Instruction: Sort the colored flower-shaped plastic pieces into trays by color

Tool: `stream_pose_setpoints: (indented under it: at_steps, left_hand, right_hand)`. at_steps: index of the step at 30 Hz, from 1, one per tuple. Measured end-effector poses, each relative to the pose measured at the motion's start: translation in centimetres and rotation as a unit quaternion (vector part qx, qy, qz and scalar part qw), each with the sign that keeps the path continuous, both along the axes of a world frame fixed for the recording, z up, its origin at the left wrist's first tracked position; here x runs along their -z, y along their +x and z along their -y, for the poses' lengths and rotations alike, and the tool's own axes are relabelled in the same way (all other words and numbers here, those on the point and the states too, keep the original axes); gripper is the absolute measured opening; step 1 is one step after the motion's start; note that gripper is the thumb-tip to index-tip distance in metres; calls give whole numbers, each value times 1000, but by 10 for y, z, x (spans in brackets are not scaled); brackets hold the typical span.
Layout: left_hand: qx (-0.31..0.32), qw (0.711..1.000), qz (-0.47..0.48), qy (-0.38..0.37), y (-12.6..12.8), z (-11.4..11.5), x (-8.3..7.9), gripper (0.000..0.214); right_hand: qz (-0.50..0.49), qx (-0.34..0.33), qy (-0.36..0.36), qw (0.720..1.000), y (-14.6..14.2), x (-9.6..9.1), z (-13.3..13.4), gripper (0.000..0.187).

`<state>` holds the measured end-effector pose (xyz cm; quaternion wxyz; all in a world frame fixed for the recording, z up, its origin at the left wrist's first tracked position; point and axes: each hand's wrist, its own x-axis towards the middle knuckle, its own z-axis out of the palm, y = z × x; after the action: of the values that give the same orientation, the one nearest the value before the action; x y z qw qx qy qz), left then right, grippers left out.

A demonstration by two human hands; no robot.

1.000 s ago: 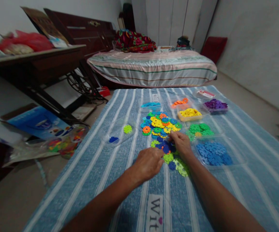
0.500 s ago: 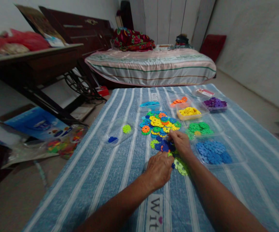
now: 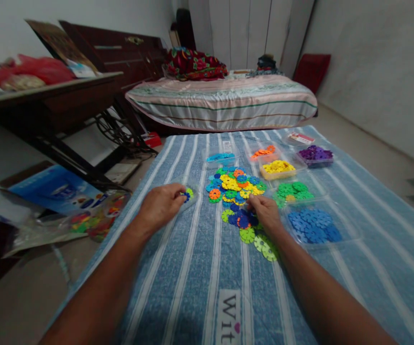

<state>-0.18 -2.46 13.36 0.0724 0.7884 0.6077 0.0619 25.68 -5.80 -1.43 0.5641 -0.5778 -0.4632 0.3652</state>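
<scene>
My left hand [image 3: 162, 205] is over the clear plastic tray [image 3: 191, 201] on the left, its fingers pinching a dark blue notched disc [image 3: 185, 196]. A lime green disc [image 3: 190, 191] shows just behind that piece, and the hand covers most of the tray. At the near right edge of the mixed pile of notched plastic discs [image 3: 231, 182], my right hand [image 3: 265, 211] has its thumb and fingers together. Whatever they grip, if anything, is hidden. Dark blue discs [image 3: 241, 219] and lime green discs [image 3: 266, 247] lie beside and below it.
Clear trays of sorted discs stand to the right and back: blue [image 3: 314, 225], green [image 3: 295, 191], yellow [image 3: 277, 167], purple [image 3: 314, 154], orange [image 3: 263, 152] and light blue [image 3: 220, 157]. A striped cloth [image 3: 178, 297] covers the table. Beyond it is a bed [image 3: 221, 103].
My left hand has moved from the near side of the pile leftward to the left tray, carrying a dark blue disc. My right hand has stayed by the pile.
</scene>
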Motion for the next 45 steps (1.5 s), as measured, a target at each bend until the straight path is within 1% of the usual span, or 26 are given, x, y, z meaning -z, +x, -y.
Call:
stream_pose_setpoints:
  at_steps: [2,4,6,9,12,14,15,16,18,20,22,23,25,27,29,32,34,36,41,43,45]
  left_hand:
    - [-42,997,-68,-12,-19,-14,-3,26]
    - [-52,991,-119,-31,-32,-23,1,25]
    - [-50,987,-143,-52,-41,-29,8,22]
    - [-54,983,-154,-79,-45,-33,13,17]
    - [-79,975,-192,-75,-40,-31,8,20]
    - [-90,972,-213,-48,-33,-27,3,24]
    - [-85,974,-209,-36,-29,-24,2,26]
    - [-72,978,-193,-26,-23,-19,1,28]
    - [-17,990,-136,-27,-9,-8,5,27]
    - [62,994,-72,-52,9,6,14,26]
    - [145,984,-32,-97,31,23,26,25]
    - [169,978,-27,-120,43,32,32,25]
    - [188,970,-38,-150,66,48,44,26]
    - [170,970,-62,-164,87,60,55,29]
    - [136,975,-73,-159,102,68,65,30]
    - [106,984,-58,-128,114,73,77,34]
    - [100,988,-45,-107,117,74,82,34]
    - [98,989,-34,-103,118,74,85,31]
    - [85,985,14,-151,119,71,83,25]
    - [70,981,54,-170,117,69,86,19]
    - [59,972,116,-194,113,67,90,14]
  right_hand:
    - [-3,1,2,1000,0,0,0,59]
    - [-3,2,3,1000,-1,0,-1,59]
    - [-1,5,3,1000,-1,0,-1,60]
    - [-1,8,3,1000,-1,0,-1,60]
    - [2,6,5,1000,-1,0,-1,60]
    - [5,5,3,1000,-1,0,-2,60]
    - [6,5,2,1000,-1,0,-2,60]
    - [6,7,1,1000,-1,0,-2,60]
    - [4,9,-2,1000,-1,-1,-1,60]
    - [1,8,-3,1000,-1,-2,0,60]
    - [-2,7,-4,1000,-1,-3,0,60]
    - [-1,8,-3,1000,-1,-3,0,60]
    - [0,6,1,1000,-1,-3,0,59]
    - [0,1,5,1000,-1,-2,0,57]
    - [-2,-4,7,1000,0,-2,1,56]
    - [-1,-3,4,1000,0,-4,1,55]
    - [1,3,0,1000,-1,-5,2,56]
    - [4,8,-2,1000,-1,-6,2,56]
    - [11,10,0,1000,-1,-6,3,58]
    - [7,9,-5,1000,-1,-6,3,58]
    - [4,11,-9,1000,-1,-7,3,58]
